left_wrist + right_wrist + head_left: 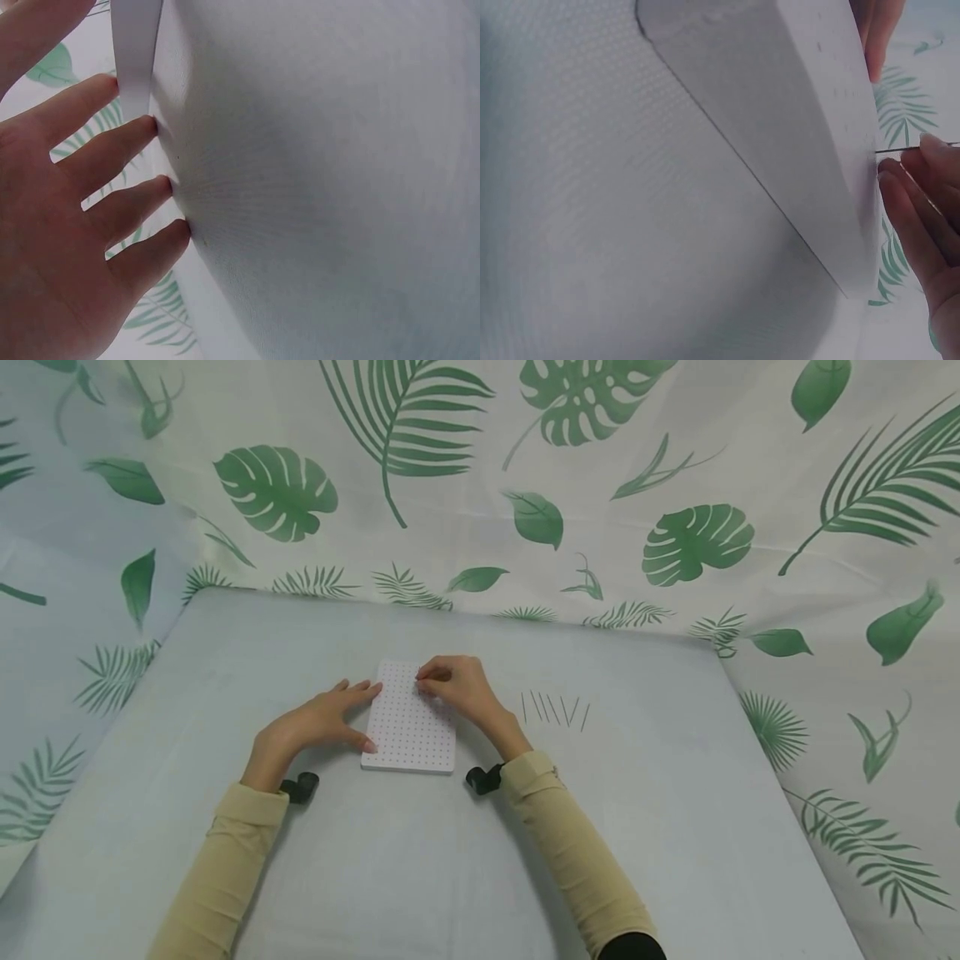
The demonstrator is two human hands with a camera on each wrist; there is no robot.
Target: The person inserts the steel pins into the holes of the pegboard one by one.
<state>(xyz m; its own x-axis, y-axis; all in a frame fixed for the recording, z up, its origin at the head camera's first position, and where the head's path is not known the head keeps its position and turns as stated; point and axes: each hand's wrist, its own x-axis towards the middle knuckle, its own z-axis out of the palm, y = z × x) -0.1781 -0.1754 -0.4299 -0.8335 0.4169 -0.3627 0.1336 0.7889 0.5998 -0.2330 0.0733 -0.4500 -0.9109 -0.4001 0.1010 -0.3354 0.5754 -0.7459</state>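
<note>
White dotted board [408,735] lies flat between the fingers of both hands, and we see the left hand [322,717] spread wide, thumb and forefinger touching the board's side nearest them. Now, over at the right hand [468,689], we have thumb and fingers pinching a slim dark pin [901,150], its end right at the dotted face, while rightward of those fingers more thin pins [554,710] lie in a row on the table [712,793].
</note>
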